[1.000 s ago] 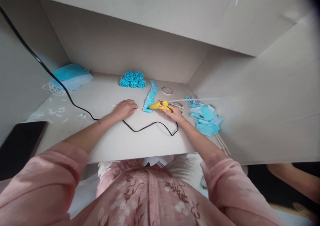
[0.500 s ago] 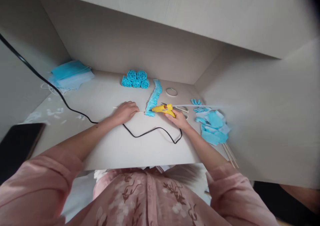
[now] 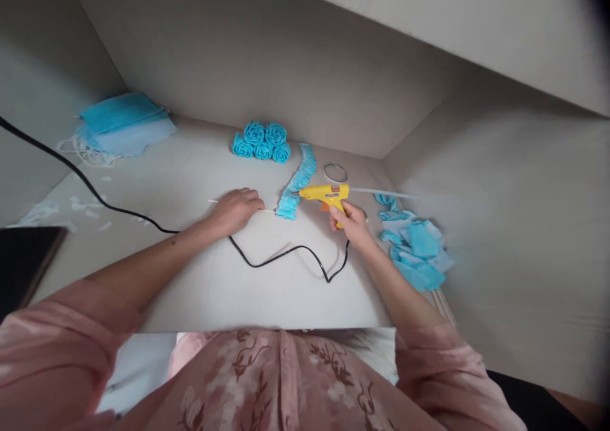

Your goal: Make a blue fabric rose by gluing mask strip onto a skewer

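Observation:
My left hand (image 3: 237, 211) is closed around a thin pale stick (image 3: 269, 212), whose tip touches the near end of a gathered blue fabric strip (image 3: 301, 175). The strip runs away from me across the white surface. In my right hand (image 3: 351, 221) is a yellow glue gun (image 3: 328, 193), its nozzle pointing left, right by the strip. A long translucent glue stick (image 3: 381, 192) juts from the gun's back. The gun's black cord (image 3: 286, 253) leads down from its handle, bends across the surface and passes under my left forearm.
Several rolled blue fabric roses (image 3: 262, 142) are stacked at the back, with a thin ring (image 3: 335, 173) to their right. Blue face masks (image 3: 126, 126) lie back left, white scraps (image 3: 81, 212) nearer. Cut blue pieces (image 3: 419, 246) are heaped at right. A dark flat object (image 3: 26, 262) sits far left.
The glue gun has lifted off the strip's near end and moved slightly right and farther along it. My left hand keeps the stick in place. The head view has shifted a little.

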